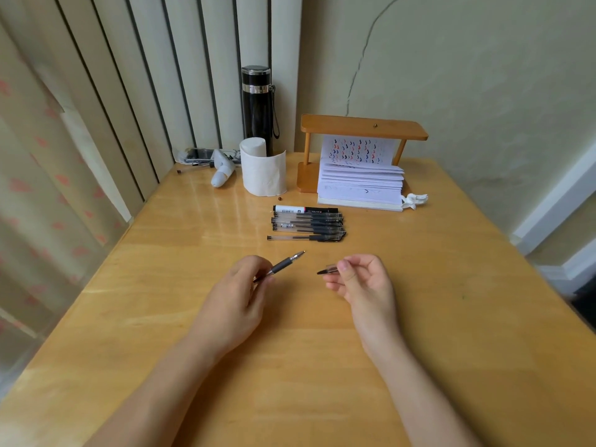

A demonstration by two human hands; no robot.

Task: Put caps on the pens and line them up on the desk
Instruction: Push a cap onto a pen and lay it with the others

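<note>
Near the middle of the frame the person's left hand (248,279) pinches an uncapped gel pen with a black rubber grip (283,264), fingers closed on the barrel so the metal tip angles up and to the right, free of the palm. Just right of it, the right hand (361,279) has thumb and fingertips clamped on a small clear cap with a dark end (328,270), which lies roughly level and points left toward the tip. The two are near but apart, lined up so the cap can slide straight on; that joining looks like the step in hand.

Above the hands, a row of capped clear-barrelled black pens (308,225) lies side by side on the pale wooden desk (161,285), with a thicker white-and-black marker (304,209) at the far edge of the row. Their tidy stacking suggests most of the task is done, and this pen would probably go at the near end, below the lowest one.
</note>
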